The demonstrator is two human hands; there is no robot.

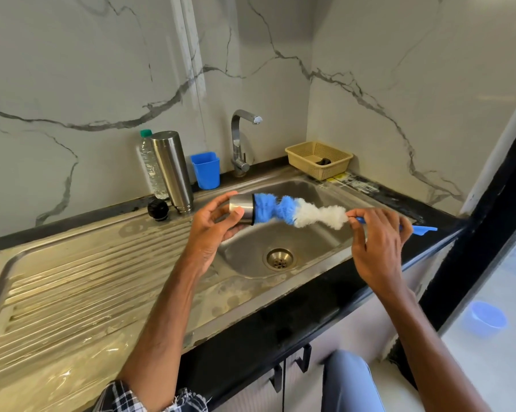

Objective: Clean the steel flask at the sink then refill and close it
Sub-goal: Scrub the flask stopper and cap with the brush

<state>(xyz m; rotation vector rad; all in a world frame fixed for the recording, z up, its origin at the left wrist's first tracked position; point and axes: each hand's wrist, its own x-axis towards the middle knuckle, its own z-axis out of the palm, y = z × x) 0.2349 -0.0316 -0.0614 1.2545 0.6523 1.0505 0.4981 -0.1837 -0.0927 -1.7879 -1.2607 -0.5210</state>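
Note:
The steel flask (173,171) stands upside down on the sink's back ledge at the left, its black stopper (158,209) lying beside it. Over the basin my left hand (212,227) grips the flask's steel cup lid (242,210) sideways, mouth to the right. A blue and white bottle brush (298,212) has its blue tip pushed into that lid. My right hand (378,242) pinches the brush's blue handle (423,228). The tap (239,144) is at the back of the sink, no water running.
A clear plastic bottle with a green cap (148,162) stands behind the flask. A blue cup (206,171) sits left of the tap. A beige basket (319,159) holding a dark object is at the back right. The steel sink (280,248) has a ribbed drainboard (72,281) at the left.

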